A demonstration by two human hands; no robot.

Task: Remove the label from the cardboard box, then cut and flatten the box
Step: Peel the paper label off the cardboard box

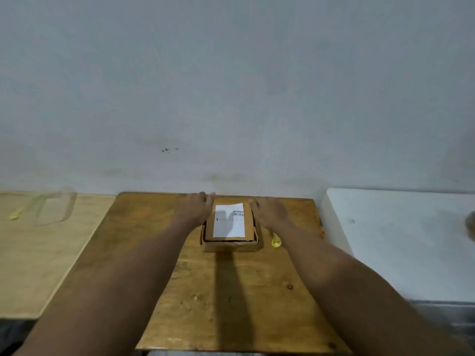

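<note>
Steady cardboard box [230, 244]: left hand [193, 209] at 9, right hand [270, 213] at 3 (fingers spread, gripping nothing); peel label [229, 220] from corner.

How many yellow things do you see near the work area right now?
2. One yellow item lies on the wooden table right of the cardboard box, partly hidden by the right forearm. Another, blurred, lies on the pale surface at far left.

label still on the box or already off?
On. The white label lies flat across the cardboard box top, no corner lifted; both hands flank the box.
</note>
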